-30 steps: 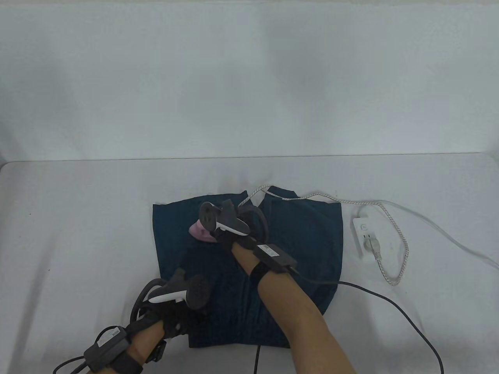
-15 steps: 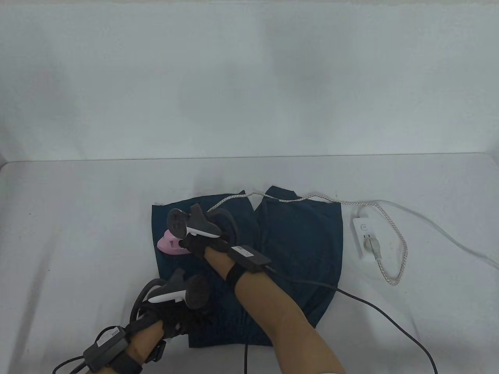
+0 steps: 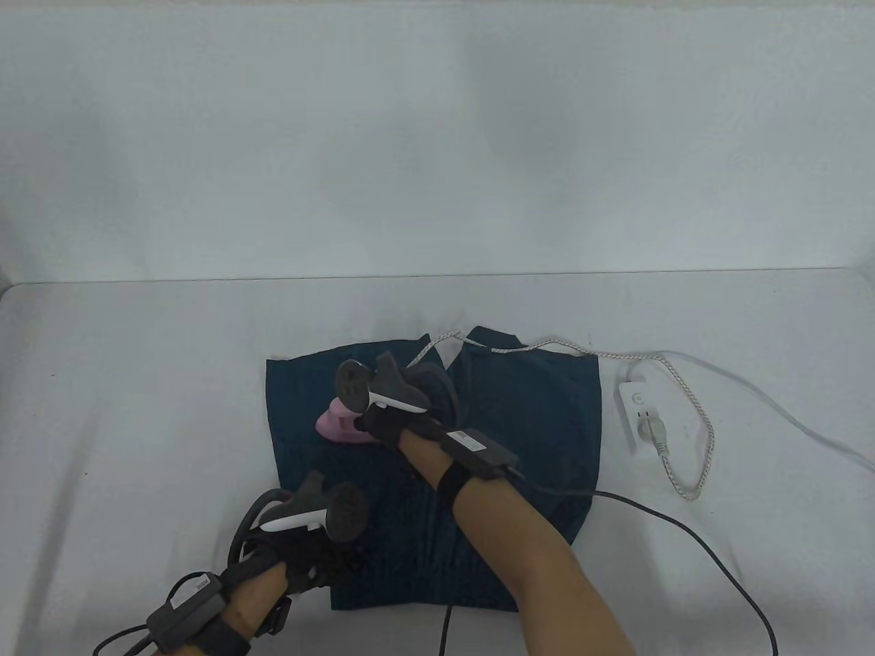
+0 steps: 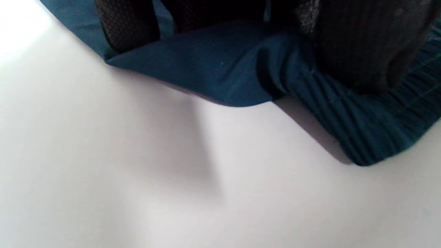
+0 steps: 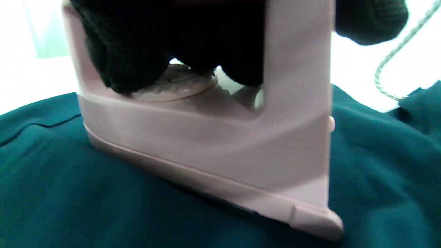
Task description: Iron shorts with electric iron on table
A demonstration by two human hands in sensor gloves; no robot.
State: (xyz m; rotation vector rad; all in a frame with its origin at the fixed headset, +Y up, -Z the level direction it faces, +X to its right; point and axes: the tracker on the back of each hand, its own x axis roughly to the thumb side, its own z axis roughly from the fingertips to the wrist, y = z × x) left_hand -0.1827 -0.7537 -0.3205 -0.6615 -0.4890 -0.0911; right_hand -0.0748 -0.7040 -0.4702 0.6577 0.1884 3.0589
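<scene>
Dark teal shorts [image 3: 519, 417] lie flat on the white table, waistband toward me. My right hand [image 3: 383, 420] grips the handle of a small pink iron [image 3: 335, 425], which rests on the shorts' left leg. In the right wrist view the iron [image 5: 213, 148] sits soleplate-down on the fabric [image 5: 69, 193], with gloved fingers [image 5: 127, 51] wrapped round the handle. My left hand [image 3: 314, 553] presses on the shorts' near left corner. In the left wrist view gloved fingers [image 4: 361, 44] lie flat on the ribbed waistband [image 4: 361, 120].
A white power strip [image 3: 639, 417] lies right of the shorts, with the iron's braided cord [image 3: 690, 403] plugged in and looping across the shorts' far edge. A black glove cable [image 3: 683, 540] trails over the table at the near right.
The right hand slid the iron left across the left leg, then back right toward the middle of it. The left hand has stayed on the waistband corner.
</scene>
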